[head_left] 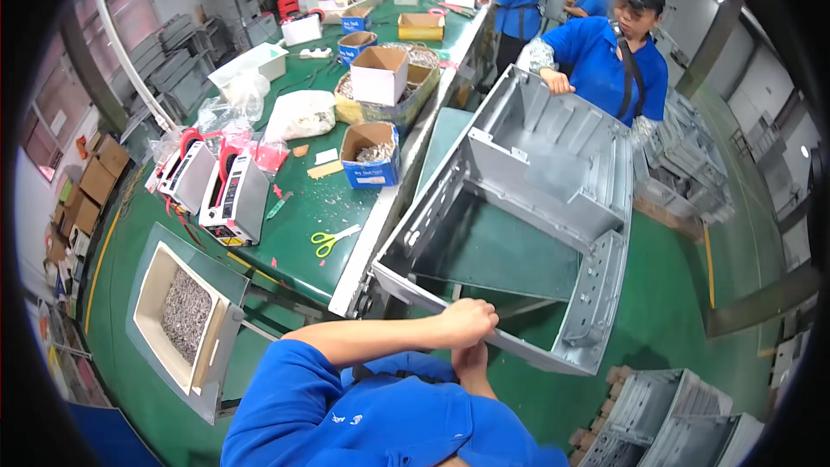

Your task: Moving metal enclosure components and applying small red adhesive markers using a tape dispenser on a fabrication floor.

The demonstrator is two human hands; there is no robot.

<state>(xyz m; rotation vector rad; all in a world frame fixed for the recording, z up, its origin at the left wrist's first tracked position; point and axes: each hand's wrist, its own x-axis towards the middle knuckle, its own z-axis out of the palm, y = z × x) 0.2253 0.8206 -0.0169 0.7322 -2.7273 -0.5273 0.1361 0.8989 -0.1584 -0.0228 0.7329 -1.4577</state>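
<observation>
Head view: my left hand [468, 323] gripped the near edge of the grey frame [529, 188], right of the worktop [296, 233]; my right hand [471, 361] sat below, its grip unclear to me. Print marked a blue box [372, 171], a white machine [235, 203] and my shirt [393, 424].

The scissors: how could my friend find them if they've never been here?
Find the long green table. At its near end, left of the grey frame, lie the scissors. Yellow-green looped handles set them apart from the blue box beyond them.
</observation>
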